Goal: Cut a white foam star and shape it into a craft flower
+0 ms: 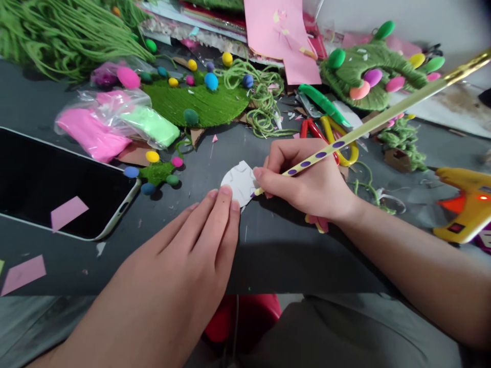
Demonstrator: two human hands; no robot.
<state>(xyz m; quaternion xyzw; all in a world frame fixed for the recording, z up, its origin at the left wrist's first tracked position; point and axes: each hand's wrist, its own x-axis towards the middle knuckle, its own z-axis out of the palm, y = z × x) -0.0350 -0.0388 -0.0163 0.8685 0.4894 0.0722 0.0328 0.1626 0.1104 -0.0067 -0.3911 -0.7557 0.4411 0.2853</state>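
1. Left of the left hand, a phone (23, 174) lies flat, a pink paper scrap (69, 212) on its screen.
2. Next comes the left hand (184, 255), its fingers stretched out close together and gripping nothing; their tips press on the lower left edge of the white paper piece (236, 183). A flat, steady press should stop so small a piece turning, provided the fingertips keep off the line being drawn.
3. Between both hands' fingertips, the white paper piece lies on the dark table (276, 266), showing faint curved lines. Turning it a little for each curve probably gives smoother strokes than twisting the wrist.
4. Right of the paper, the right hand (307, 176) is curled, pinching a spotted pencil (314, 155) low down, its tip at the paper's lower right edge. Short, light strokes seem best; the tip could slip off there.
5. Farther right sits a yellow glue gun (466, 197), best kept clear of the forearm (402, 250).
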